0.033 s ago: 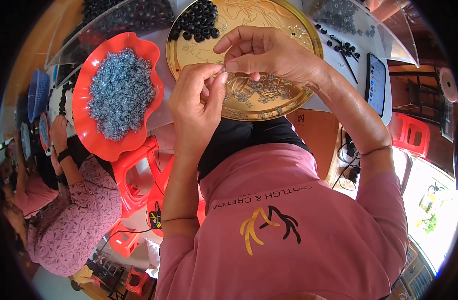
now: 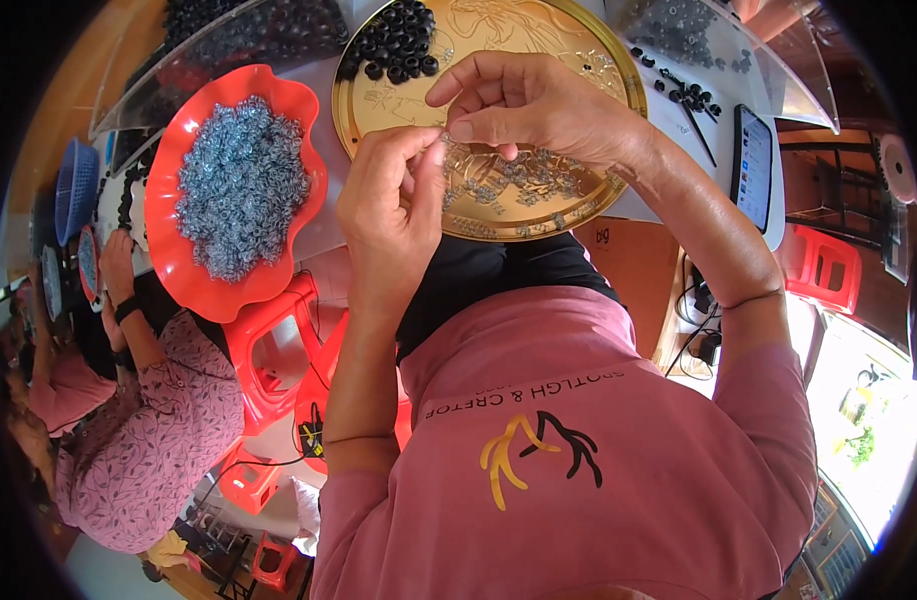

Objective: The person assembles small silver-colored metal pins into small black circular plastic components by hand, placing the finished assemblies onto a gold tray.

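Over the round gold tray, my two hands meet at the fingertips. My left hand pinches a tiny silvery, clear-looking piece between thumb and index finger. From the other side, my right hand closes thumb and finger on the same spot, its other fingers curled loosely; the piece is too small to name. Small silvery coil-like pieces lie scattered on the tray below my hands. Black round bead-like parts are heaped at the tray's far left.
Left of the tray stands a red wavy-rimmed bowl full of bluish-silver coil-like pieces. At right lie a phone, a thin black rod and loose black beads. Clear-walled bins stand behind. A co-worker sits at left, near red stools.
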### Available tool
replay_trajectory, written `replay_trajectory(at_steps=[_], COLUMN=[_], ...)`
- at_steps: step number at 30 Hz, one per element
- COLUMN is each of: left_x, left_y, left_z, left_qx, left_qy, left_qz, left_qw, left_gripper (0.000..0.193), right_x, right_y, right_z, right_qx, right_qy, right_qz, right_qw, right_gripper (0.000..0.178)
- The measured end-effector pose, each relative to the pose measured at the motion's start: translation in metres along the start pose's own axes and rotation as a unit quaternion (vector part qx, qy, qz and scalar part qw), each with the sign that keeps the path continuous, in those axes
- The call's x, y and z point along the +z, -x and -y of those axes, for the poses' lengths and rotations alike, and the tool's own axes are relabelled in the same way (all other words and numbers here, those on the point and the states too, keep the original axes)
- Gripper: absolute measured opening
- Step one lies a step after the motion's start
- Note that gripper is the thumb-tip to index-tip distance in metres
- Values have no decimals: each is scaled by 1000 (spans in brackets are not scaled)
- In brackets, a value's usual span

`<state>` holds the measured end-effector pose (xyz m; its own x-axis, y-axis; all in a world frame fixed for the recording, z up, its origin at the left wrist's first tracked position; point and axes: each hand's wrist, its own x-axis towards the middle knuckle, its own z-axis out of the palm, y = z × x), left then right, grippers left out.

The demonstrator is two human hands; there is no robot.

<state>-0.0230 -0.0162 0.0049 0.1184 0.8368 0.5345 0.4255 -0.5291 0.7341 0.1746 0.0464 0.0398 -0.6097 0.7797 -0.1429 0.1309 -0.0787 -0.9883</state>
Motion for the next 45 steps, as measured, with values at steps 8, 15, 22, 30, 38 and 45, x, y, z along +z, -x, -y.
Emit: replay_trajectory(at_steps=[8, 15, 22, 30, 38, 45], left_x=[-11, -21, -23, -24, -17, -8], left_y=[40, 52, 45, 43, 28, 9], left_z=[-1, -2, 0, -1, -11, -16], left_qx=[-30, -43, -12, -15, 15, 28], left_qy=[13, -4, -34, -45, -13, -3], left_qz=[-66, -41, -45, -41, -29, 10], left_qw=[997, 998, 998, 998, 999, 1000], left_gripper=[29, 30, 26, 25, 23, 23], right_x=[15, 26, 25, 15, 3, -60], right_y=[-8, -6, -2, -13, -8, -22], right_z=[-8, -19, -8, -8, -5, 6], right_qx=[-88, -183, -141, -177, -182, -196], right_qy=[288, 465, 514, 474, 490, 467], right_qz=[-71, -47, -24, -70, 12, -122], right_qw=[951, 865, 846, 860, 852, 853], right_gripper=[21, 13, 12, 13, 15, 18])
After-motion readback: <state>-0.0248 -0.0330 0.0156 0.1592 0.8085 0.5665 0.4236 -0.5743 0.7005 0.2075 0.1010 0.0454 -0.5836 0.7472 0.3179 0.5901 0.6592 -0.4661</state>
